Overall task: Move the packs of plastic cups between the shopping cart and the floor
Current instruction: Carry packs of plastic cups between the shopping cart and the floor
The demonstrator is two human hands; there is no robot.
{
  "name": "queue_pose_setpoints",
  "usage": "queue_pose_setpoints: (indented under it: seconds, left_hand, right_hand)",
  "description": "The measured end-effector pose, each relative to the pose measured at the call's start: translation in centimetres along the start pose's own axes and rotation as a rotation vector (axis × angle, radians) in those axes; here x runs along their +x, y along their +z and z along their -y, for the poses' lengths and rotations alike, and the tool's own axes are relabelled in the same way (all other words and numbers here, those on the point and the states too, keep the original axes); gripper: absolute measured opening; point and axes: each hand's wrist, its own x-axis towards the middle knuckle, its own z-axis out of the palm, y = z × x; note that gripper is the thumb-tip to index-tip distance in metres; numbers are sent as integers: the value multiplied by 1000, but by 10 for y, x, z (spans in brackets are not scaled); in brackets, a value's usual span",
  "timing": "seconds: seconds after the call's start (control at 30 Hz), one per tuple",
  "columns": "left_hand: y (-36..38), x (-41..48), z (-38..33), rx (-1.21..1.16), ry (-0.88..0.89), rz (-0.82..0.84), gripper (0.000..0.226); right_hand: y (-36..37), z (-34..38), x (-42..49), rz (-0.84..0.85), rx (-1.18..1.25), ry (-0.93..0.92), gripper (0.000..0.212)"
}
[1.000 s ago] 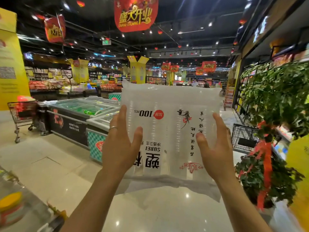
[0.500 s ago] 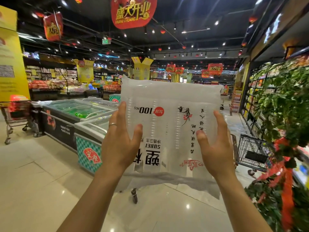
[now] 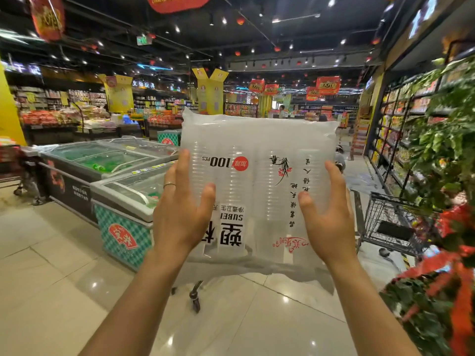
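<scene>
The left hand [image 3: 180, 217] wears one thin, silvery ring [image 3: 169, 185], a plain narrow band low on a finger; which finger cannot be told. The right hand [image 3: 330, 222] is bare. Both forearms [image 3: 144, 299] are uncovered from wrist to the lower edge of the view, and slim.

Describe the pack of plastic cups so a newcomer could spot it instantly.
In the supermarket aisle, the chest freezers stand on the left and the leafy plant on the right. Between them, the left hand and right hand hold up the pack of plastic cups. It is a cloudy see-through bag, printed upside down with 100 PCS beside a red dot.
</scene>
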Motion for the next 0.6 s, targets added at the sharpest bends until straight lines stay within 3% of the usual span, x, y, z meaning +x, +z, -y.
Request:
queue_pose_setpoints:
  seconds: [0.6]
  left_hand:
    - [247, 203, 103, -30, -35, 38, 75]
  right_hand:
    - [188, -174, 218, 47, -22, 23, 62]
